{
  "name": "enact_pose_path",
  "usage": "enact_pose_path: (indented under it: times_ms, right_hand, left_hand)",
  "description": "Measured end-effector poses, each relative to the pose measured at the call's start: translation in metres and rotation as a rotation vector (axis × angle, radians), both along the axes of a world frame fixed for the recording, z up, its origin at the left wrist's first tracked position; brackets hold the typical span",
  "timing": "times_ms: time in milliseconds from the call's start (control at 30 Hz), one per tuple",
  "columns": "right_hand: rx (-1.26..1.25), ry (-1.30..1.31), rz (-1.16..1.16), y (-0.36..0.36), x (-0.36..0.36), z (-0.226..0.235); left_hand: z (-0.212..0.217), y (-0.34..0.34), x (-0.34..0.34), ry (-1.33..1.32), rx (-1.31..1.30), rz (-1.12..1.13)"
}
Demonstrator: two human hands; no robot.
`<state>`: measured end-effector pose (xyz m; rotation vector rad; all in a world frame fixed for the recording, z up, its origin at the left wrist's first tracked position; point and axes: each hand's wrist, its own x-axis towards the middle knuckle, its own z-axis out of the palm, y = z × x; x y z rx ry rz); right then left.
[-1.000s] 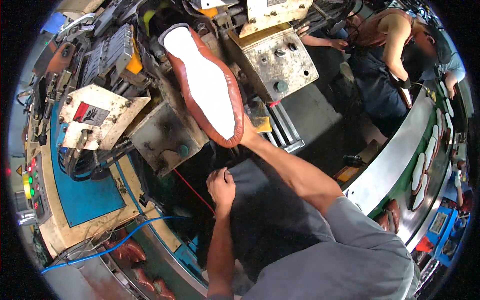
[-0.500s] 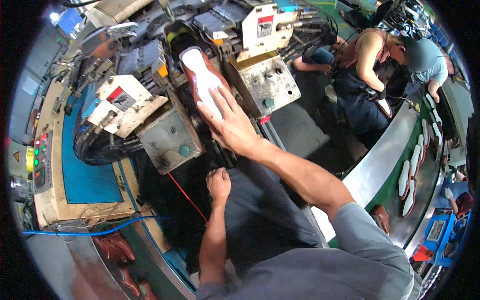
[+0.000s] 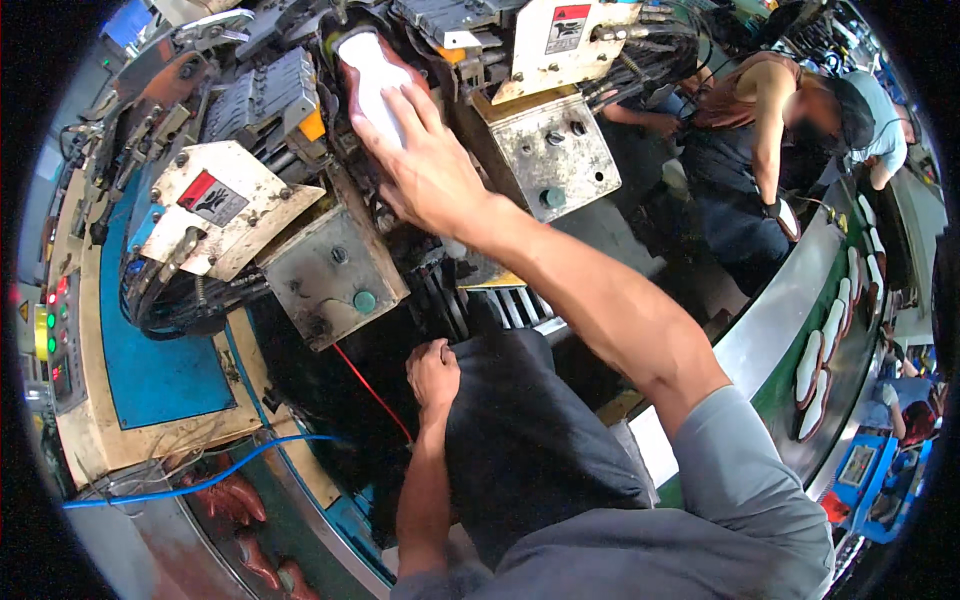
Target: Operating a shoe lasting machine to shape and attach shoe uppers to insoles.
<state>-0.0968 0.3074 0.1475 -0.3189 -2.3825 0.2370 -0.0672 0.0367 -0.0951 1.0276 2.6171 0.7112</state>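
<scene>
A brown shoe [image 3: 352, 85] lies bottom up in the middle of a machine, its white underside [image 3: 374, 78] facing me. Over the toe end spreads my right hand [image 3: 430, 175], with fingers along the white underside and the thumb towards the left edge; the palm hides the toe. My left hand [image 3: 434, 373] rests on my dark-clothed thigh, its fingers curled in and nothing seen in them. Metal boxes with green buttons, the left one [image 3: 335, 275] and the right one [image 3: 545, 155], flank the shoe.
White guard plates [image 3: 225, 205] and hoses surround the machine. A blue cable [image 3: 220, 480] crosses at left above brown shoe parts [image 3: 230, 500]. To the right, a conveyor [image 3: 770, 400] carries several shoes with white undersides [image 3: 810, 370]. Two people work beyond, one holding a shoe [image 3: 788, 220].
My right hand and the shoe have moved farther away, deeper into the machine. Metal slats now show below the right hand. My left hand stays on the thigh. The view has shifted slightly.
</scene>
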Motion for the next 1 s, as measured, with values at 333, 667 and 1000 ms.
enact_pose_path:
  times_ms: [333, 667, 1000]
  right_hand:
    - [0.088, 0.090, -0.062, 0.016, -0.040, 0.025]
    - [-0.022, 0.112, -0.045, 0.020, -0.042, 0.041]
    - [-0.243, 0.311, 0.039, -0.061, 0.161, -0.083]
  left_hand:
    - [-0.003, 0.016, -0.007, -0.013, -0.088, -0.043]
    - [0.004, 0.027, 0.000, 0.076, -0.099, -0.157]
    - [-0.040, 0.018, -0.036, 0.079, -0.174, -0.156]
